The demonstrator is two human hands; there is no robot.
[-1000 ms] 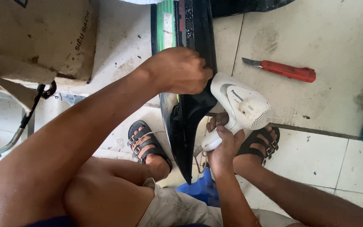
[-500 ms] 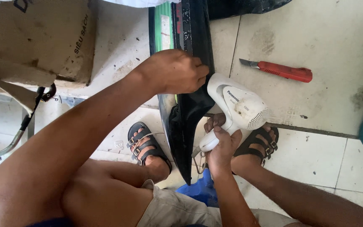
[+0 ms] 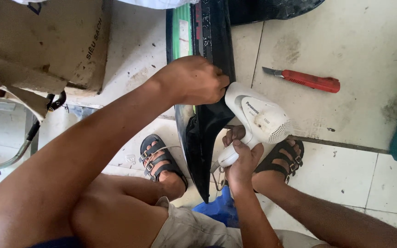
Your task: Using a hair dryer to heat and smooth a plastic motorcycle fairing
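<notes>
The left hand (image 3: 194,80) pinches the edge of the long black panel (image 3: 207,119) lying on the floor between the feet, and the right hand (image 3: 242,160) grips the white hair dryer (image 3: 256,117) right against it, so the hot air could burn those fingers.

A white hair dryer (image 3: 258,120) sits in the right hand (image 3: 242,158), handle gripped, its nozzle against the black panel (image 3: 210,115) just below the left hand (image 3: 196,80). The long, glossy panel stands on edge between the sandalled feet, pinched by the left hand.
</notes>
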